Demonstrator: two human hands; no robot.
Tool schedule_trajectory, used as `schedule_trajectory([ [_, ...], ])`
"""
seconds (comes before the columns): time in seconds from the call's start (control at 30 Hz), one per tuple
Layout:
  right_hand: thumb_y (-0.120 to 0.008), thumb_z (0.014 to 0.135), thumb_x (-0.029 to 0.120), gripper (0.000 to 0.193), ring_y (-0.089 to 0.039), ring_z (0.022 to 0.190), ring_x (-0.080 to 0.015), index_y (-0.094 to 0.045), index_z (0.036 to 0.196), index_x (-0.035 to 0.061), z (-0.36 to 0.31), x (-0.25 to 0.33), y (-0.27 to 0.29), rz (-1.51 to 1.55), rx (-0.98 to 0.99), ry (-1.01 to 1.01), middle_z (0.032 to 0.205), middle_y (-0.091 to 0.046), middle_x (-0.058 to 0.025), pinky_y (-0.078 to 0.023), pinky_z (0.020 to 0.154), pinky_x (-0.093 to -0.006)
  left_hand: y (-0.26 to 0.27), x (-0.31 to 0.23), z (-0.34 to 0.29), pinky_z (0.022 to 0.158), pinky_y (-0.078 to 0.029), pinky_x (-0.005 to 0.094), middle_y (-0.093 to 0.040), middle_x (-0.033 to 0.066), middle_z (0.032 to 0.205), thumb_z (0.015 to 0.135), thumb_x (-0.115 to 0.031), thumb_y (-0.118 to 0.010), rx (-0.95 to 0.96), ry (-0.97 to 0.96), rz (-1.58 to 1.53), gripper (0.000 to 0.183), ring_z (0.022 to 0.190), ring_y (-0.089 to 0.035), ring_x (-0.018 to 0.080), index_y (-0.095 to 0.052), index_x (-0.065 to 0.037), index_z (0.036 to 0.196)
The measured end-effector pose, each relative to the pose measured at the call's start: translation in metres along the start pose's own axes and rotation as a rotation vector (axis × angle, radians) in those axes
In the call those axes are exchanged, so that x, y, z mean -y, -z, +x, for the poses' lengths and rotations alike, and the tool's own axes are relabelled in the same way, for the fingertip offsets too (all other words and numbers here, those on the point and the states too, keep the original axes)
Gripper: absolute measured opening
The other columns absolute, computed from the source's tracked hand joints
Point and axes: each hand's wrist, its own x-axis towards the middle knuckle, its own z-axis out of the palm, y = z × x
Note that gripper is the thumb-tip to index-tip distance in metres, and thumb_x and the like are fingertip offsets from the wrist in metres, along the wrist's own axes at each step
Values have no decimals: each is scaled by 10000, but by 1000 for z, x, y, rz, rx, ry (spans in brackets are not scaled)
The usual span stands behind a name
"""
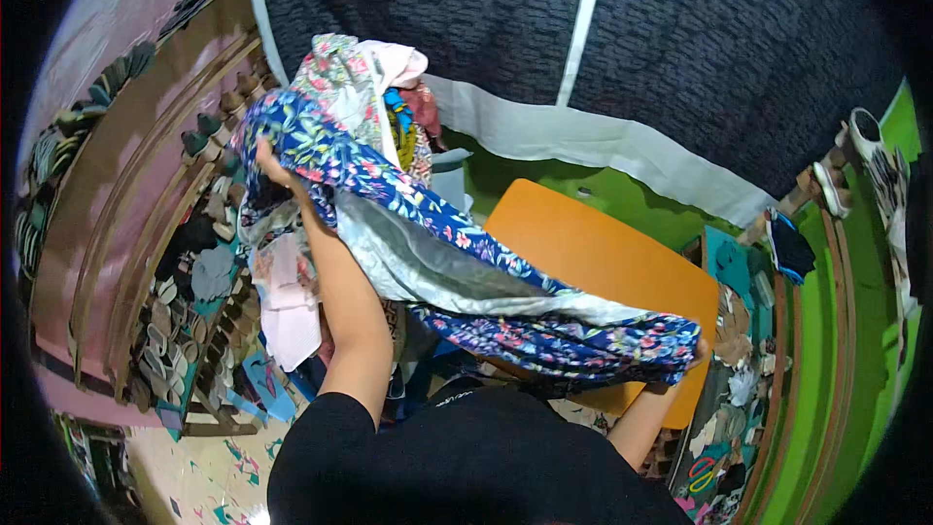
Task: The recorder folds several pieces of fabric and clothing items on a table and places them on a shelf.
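A navy blue floral cloth point(457, 228) with a pale underside is stretched slantwise in front of me, from upper left to lower right. My left hand point(272, 165) is raised at its far left end, closed on the fabric, with folds hiding part of the fingers. At the lower right end my right hand point(680, 365) grips the cloth, mostly covered by it. Between the hands the cloth sags open and its greyish-white inside shows. Behind my left hand rises a heap of printed fabrics point(340, 78), with pink, white and yellow pieces among them.
An orange table point(593, 238) stands under and beyond the cloth. Shoe parts crowd a rack point(185, 331) at left. At right, scissors point(702, 472) lie among scraps on a cluttered surface. A dark curtain point(437, 10) hangs at the back. Coloured scraps litter the floor point(194, 472).
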Motion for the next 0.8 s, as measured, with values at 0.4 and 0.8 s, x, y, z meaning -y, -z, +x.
schedule_trajectory([
  [0.4,-619,595,202,675,-524,972,-252,-384,1146,-108,-52,9,16,-121,16,-623,1112,-482,-207,-407,862,-347,-265,262,-288,835,-391,323,-560,181,1014,690,-424,-611,1148,638,712,536,957,-526,269,-555,26,977],
  [0.8,-547,785,324,393,-540,818,-170,-560,978,-18,-89,22,114,-1305,-25,-1065,869,-591,-116,-408,737,-294,-63,256,-501,979,-85,507,-193,179,1331,641,-411,-633,1036,332,1826,716,1230,-134,369,-331,-165,1242],
])
